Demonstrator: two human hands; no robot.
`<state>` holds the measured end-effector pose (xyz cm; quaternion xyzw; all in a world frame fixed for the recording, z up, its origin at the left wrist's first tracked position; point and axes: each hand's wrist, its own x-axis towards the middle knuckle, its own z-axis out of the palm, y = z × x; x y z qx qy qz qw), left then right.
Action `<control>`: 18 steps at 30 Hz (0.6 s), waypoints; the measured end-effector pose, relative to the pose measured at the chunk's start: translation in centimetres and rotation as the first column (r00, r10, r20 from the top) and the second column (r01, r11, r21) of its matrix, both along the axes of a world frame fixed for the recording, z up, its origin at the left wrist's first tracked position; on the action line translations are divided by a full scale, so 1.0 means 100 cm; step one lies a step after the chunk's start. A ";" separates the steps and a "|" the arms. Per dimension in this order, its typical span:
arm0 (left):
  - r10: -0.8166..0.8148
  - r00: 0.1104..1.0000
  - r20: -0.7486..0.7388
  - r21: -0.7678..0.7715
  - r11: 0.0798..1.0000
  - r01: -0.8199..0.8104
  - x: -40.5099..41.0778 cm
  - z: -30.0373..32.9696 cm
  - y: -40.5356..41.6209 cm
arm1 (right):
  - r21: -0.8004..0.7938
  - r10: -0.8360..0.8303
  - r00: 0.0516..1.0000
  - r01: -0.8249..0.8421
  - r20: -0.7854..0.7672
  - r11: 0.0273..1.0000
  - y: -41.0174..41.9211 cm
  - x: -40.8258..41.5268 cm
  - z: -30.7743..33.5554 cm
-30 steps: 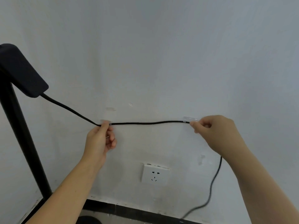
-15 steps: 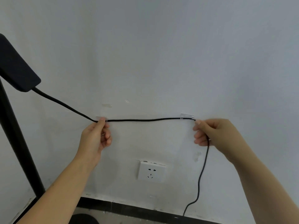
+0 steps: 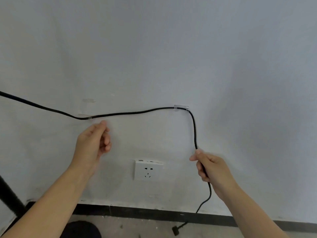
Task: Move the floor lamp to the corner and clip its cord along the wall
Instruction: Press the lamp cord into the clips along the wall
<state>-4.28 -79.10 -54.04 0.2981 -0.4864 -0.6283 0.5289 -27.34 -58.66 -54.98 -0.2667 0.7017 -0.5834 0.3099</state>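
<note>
A black cord point(image 3: 130, 113) runs along the white wall through a clear clip on the left point(image 3: 84, 115) and a clear clip on the right point(image 3: 181, 107), then bends down. My right hand point(image 3: 210, 166) grips the hanging part below the right clip. My left hand point(image 3: 93, 141) hovers just under the left clip, fingers loosely curled, holding nothing. The cord's plug point(image 3: 175, 230) lies on the floor. The lamp's black pole point(image 3: 9, 200) shows at the lower left edge, with its dark base point(image 3: 80, 229) at the bottom.
A white wall socket point(image 3: 148, 170) sits between my hands, below the cord. A black skirting strip point(image 3: 137, 212) runs along the foot of the wall above a grey concrete floor point(image 3: 137, 227).
My left hand let go of the cord at the left clip and dropped below it. My right hand slid down the cord from the right clip. The view shifted left-to-right; the lamp head left the frame.
</note>
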 end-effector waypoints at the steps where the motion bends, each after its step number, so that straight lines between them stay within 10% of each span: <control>1: -0.002 0.999 0.037 -0.027 1.000 0.003 -0.005 -0.001 0.006 | 0.007 0.007 1.000 -0.007 -0.011 1.000 0.000 -0.002 0.001; 11: -0.237 0.874 0.425 -0.226 0.907 0.356 -0.113 0.000 0.088 | 0.045 0.039 0.992 -0.033 -0.120 0.998 -0.006 -0.008 0.002; 18: -0.062 0.750 0.659 -0.359 0.850 0.385 -0.152 0.001 0.098 | 0.133 0.040 0.953 0.001 -0.302 0.991 0.005 -0.030 -0.008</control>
